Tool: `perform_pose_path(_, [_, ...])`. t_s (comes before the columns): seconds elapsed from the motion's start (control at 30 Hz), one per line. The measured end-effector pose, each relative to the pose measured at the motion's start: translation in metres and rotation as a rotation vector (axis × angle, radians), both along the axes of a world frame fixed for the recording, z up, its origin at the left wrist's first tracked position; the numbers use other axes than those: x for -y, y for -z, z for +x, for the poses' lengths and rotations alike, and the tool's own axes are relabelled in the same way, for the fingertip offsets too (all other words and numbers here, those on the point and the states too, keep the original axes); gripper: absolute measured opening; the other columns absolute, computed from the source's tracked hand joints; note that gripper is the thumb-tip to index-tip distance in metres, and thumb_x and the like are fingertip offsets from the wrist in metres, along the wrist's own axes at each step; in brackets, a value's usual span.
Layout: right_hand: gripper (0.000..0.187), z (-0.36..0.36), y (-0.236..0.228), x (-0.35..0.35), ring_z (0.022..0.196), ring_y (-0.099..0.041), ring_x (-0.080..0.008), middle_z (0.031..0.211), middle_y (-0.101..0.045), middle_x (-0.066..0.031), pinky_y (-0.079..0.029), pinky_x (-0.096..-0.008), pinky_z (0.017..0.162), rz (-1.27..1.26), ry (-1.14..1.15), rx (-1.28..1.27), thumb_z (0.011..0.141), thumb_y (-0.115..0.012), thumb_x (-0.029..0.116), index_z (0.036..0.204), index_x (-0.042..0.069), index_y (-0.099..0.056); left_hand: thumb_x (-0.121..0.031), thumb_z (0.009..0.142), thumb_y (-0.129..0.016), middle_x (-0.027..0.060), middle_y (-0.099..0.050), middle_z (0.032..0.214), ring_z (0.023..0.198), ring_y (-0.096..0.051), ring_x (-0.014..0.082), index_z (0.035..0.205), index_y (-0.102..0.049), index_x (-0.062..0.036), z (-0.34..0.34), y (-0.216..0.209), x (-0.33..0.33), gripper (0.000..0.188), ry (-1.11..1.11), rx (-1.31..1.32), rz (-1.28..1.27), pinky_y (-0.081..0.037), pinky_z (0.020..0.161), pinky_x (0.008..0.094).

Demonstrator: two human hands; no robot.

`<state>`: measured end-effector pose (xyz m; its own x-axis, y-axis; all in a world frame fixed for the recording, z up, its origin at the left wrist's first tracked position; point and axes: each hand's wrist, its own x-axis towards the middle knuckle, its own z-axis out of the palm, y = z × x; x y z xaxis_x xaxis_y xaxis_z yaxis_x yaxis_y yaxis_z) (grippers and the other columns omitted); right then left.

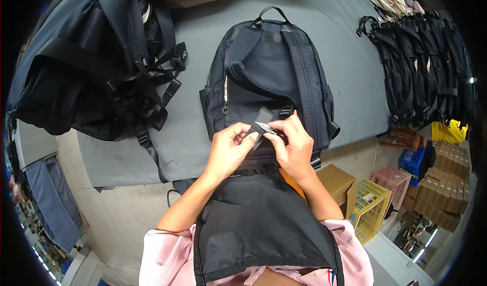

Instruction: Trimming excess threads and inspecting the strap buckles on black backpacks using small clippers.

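A dark navy backpack (269, 78) lies on the grey table with its shoulder straps upward and its top handle (274, 11) pointing away from me. Over its lower part, my left hand (231, 146) pinches a short black webbing strap (259, 129) between thumb and fingers. My right hand (293, 144) grips the same strap from the other side, close to the left fingertips. Something small and dark sits between the right fingers, too small to make out. Just beyond that hand rests a black plastic buckle (286, 111) on a shoulder strap. A bit of orange shows behind the right fingers.
Piled dark backpacks (86, 68) with dangling straps and buckles cover the table's left side. A row of dark backpacks (421, 68) stands at the right edge. Beige bags lie at the far side. Below right are a yellow crate (370, 205), a pink crate (390, 182) and cardboard boxes (332, 184).
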<state>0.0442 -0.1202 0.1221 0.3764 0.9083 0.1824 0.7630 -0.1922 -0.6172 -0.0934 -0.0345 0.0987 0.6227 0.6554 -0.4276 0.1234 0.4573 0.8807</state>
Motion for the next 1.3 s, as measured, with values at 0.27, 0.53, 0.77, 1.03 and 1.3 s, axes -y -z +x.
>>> perform_pose_path(0.27, [0.018,0.017,0.01,0.015,0.054,-0.052,-0.0176,0.063,-0.055,-0.0043,-0.043,-0.0292,0.053,-0.138,0.253,-0.306,0.072,-0.07,0.003,0.088,0.006,-0.063,0.004,0.084,-0.052,0.0117,-0.06,0.113,0.104,-0.057,0.0283,0.108,-0.065,-0.0036,-0.047,0.0,0.003,0.029,0.421,0.167,0.419,-0.045,0.091,0.034])
perform_pose_path(0.53, [0.033,-0.041,0.022,0.017,0.065,-0.065,-0.0325,0.073,-0.066,-0.0131,-0.05,-0.0421,0.056,-0.534,-0.418,-0.149,0.077,-0.06,0.011,0.11,0.011,-0.06,-0.017,0.069,-0.072,0.0086,-0.051,0.12,0.12,-0.04,0.0263,0.115,-0.059,-0.0029,-0.044,0.031,-0.05,0.05,0.673,-0.378,1.102,-0.026,0.1,0.0432])
perform_pose_path(0.77, [0.043,-0.019,0.017,0.049,0.06,-0.064,-0.0335,0.064,-0.063,-0.0159,-0.049,-0.0435,0.056,-0.602,-0.033,0.1,0.078,-0.063,0.018,0.12,0.016,-0.056,-0.026,0.071,-0.074,0.0047,-0.055,0.092,0.098,-0.048,0.0218,0.085,-0.065,-0.006,0.001,0.045,-0.082,0.026,1.149,0.047,1.038,-0.03,0.089,0.0387])
perform_pose_path(1.03, [0.042,-0.02,-0.041,0.088,0.066,-0.061,-0.0202,0.085,-0.056,-0.0083,-0.05,-0.0284,0.059,0.01,0.271,-0.019,0.071,-0.078,0.015,0.11,0.006,-0.064,-0.02,0.076,-0.07,0.0074,-0.05,0.071,0.07,-0.051,0.0259,0.076,-0.052,-0.0044,0.055,-0.009,-0.033,0.023,0.868,0.501,1.158,-0.042,0.064,0.0364])
perform_pose_path(1.3, [0.041,-0.026,-0.001,0.098,0.054,-0.048,-0.0149,0.095,-0.055,-0.0107,-0.043,-0.0271,0.048,0.126,0.541,-0.078,0.067,-0.082,0.012,0.093,0.002,-0.051,-0.014,0.08,-0.068,0.0073,-0.048,0.064,0.058,-0.048,0.0176,0.073,-0.053,0.0003,0.069,-0.001,0.013,0.021,0.527,0.262,0.576,-0.039,0.054,0.0302])
